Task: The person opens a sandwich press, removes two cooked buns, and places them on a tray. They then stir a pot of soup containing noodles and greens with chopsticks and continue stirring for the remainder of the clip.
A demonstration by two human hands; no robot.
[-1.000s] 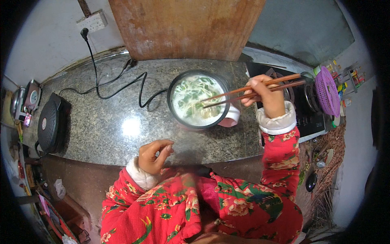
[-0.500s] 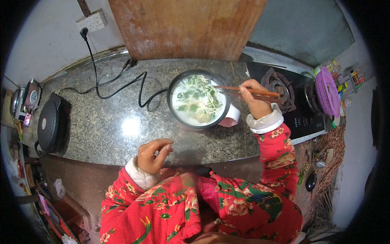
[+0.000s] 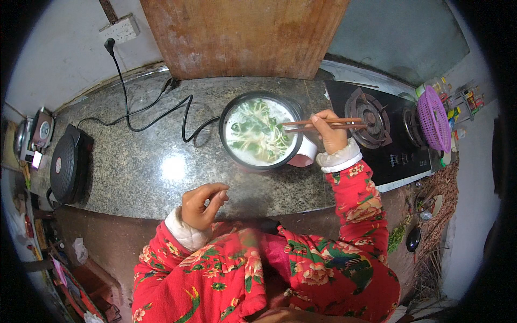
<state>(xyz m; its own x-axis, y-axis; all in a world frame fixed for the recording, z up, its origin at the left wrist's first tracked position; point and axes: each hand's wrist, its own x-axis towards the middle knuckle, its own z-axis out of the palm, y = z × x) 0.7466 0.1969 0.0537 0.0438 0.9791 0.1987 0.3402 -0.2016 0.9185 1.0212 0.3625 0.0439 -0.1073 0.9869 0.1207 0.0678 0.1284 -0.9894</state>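
Observation:
An electric cooking pot point(image 3: 222, 145) with a dark rim and a pale pink handle point(image 3: 305, 152) stands on the granite counter. In its whitish, frothy liquid float sprouts with green leaves point(image 3: 258, 129). My right hand point(image 3: 330, 132) is closed around a pair of wooden chopsticks point(image 3: 350, 124) beside the handle, and their tips reach over the rim into the sprouts. Nothing is held in my left hand point(image 3: 203, 204), which hovers near the counter's front edge, fingers loosely bent and the thumb apart from the forefinger.
Right of the pot is a black gas stove point(image 3: 396, 145), with a purple basket point(image 3: 434, 119) beyond it. A black cord point(image 3: 186, 118) loops across the granite counter point(image 3: 134, 161). At the left stands a dark round electric appliance point(image 3: 64, 164). A wooden board point(image 3: 242, 37) rises behind the counter.
My right hand has shifted slightly left and the chopsticks lie more level, tips still in the pot. The sprouts have moved about in the liquid. My left hand has stayed in place.

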